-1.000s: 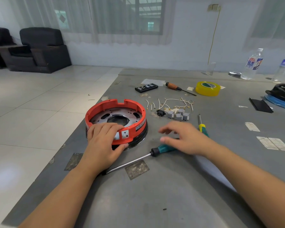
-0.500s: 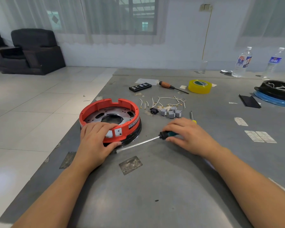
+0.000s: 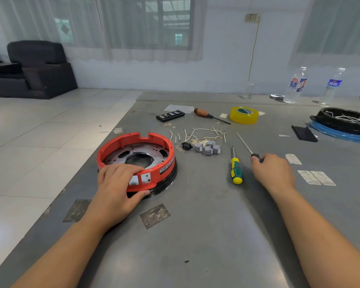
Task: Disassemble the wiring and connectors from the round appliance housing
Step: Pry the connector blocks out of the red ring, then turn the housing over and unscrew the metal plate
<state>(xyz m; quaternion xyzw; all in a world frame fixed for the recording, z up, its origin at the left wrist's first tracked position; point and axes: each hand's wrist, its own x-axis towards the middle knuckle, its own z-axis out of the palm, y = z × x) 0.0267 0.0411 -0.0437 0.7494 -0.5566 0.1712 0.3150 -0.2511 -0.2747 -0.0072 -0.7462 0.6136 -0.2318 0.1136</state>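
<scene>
Right now my left hand [image 3: 117, 188] grips the near rim of the round orange plastic housing [image 3: 136, 161], fingers curled over the top edge and thumb pressed against its outer wall. It sits left of centre in the frame on the smooth grey bench [image 3: 195, 246], with a perforated metal plate inside and a glossy black base ring beneath. My right hand [image 3: 273, 173], at centre right, is closed around the dark green handle of a thin-shafted screwdriver [image 3: 245, 145] whose bare steel shaft points toward the upper left. Just beside it to the left lies a stubby green-and-yellow screwdriver [image 3: 236, 169], flat on the bench. Above the housing's right side lie short white wire pieces [image 3: 197, 133], a small black socket [image 3: 185, 146] and a cluster of boxy grey connectors [image 3: 208, 148], all apart from the housing. Farther up sits a glossy yellow tape roll [image 3: 244, 115].
</scene>
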